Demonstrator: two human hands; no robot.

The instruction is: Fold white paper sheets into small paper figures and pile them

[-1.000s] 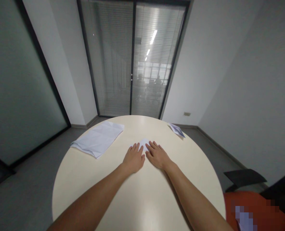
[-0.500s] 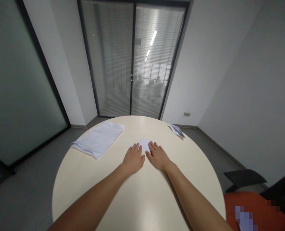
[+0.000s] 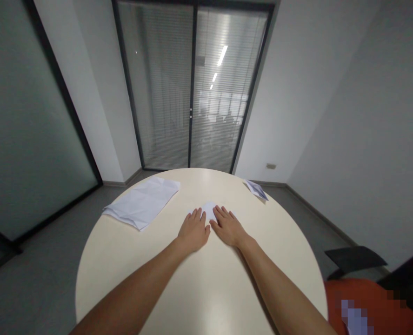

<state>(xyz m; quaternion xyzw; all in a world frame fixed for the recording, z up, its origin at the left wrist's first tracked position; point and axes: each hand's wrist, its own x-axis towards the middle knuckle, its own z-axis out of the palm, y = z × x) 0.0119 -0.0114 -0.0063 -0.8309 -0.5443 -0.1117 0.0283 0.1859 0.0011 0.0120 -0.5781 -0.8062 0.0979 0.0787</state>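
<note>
A small white piece of paper [image 3: 209, 210] lies flat near the middle of the round table [image 3: 206, 279]. My left hand [image 3: 194, 231] rests palm down over its left side, fingers stretched forward. From the other side, my right hand [image 3: 228, 227] lies flat with its fingertips on the paper's right part. Both thumbs point inward, with a narrow gap between them. Much of the paper is hidden under the hands, so its full outline and any folds cannot be made out.
A stack of creased white sheets [image 3: 143, 202] lies at the table's left edge. A folded paper [image 3: 256, 190] sits at the far right edge. An orange chair [image 3: 377, 302] with a black armrest [image 3: 356, 257] stands at right. A glass door [image 3: 192, 93] is beyond the table.
My right hand has shifted very slightly left across the paper. My left hand and the other papers stay in place.
</note>
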